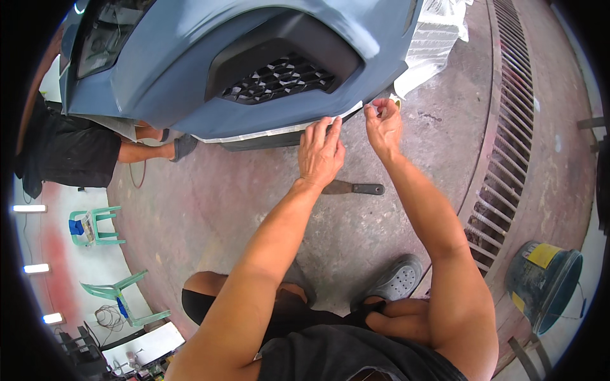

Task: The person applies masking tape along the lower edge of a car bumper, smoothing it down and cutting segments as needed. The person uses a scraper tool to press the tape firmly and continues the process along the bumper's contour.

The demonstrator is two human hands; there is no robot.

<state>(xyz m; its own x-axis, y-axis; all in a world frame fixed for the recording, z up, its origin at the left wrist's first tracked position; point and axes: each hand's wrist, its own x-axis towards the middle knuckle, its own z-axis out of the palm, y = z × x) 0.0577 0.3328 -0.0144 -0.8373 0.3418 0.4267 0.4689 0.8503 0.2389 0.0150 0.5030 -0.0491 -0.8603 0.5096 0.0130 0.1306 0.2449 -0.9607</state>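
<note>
A blue-grey car bumper (254, 120) fills the top of the view, with a strip of white masking tape (254, 135) along its lower edge. My left hand (321, 152) rests its outstretched fingertips on that taped edge. Just to its right, my right hand (386, 132) pinches the end of the masking tape near the bumper's corner; a yellowish roll (397, 101) shows partly behind these fingers. A scraper (367, 188) with a dark handle lies on the floor below my hands, its blade partly behind my left wrist.
White plastic sheeting (432, 47) hangs beside the bumper. A metal floor grate (508, 133) runs along the right, with a dark bucket (543, 282) near it. Another person (70, 149) crouches at the left. Green plastic stools (101, 227) stand by the left wall.
</note>
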